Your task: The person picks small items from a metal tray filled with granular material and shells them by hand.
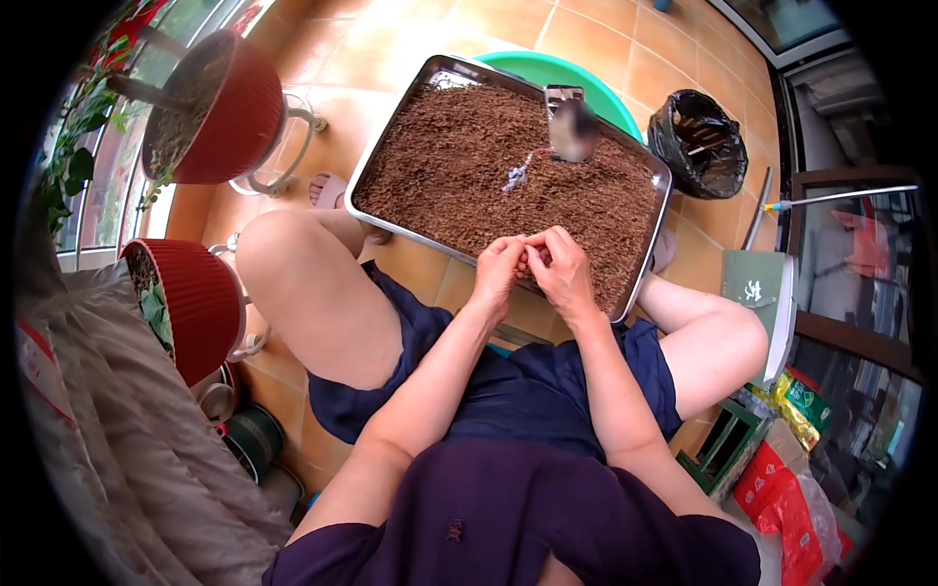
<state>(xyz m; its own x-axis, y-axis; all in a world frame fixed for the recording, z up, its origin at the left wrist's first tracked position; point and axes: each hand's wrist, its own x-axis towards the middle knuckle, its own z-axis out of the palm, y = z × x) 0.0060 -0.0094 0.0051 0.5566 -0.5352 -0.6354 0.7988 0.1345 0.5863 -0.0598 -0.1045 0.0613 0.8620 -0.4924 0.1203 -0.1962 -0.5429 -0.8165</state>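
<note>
A metal tray (415,232) filled with a layer of brown, crumbly bits (459,146) sits in front of me, between my knees. Over its near edge, my left hand (498,269) and my right hand (562,272) meet at the fingertips. Both are closed in a pinch; whatever lies between the fingers is too small to make out. A phone (572,129), its surface partly blurred, rests on the brown bits beyond my hands. From it trails a strap with a pale charm (515,178).
Behind the tray shows a green basin (557,66). A bin lined with a black bag (699,146) stands to its right. Red plant pots (234,112) on white stands are at left. Red plastic packaging (782,508) and a green box (718,449) lie at lower right.
</note>
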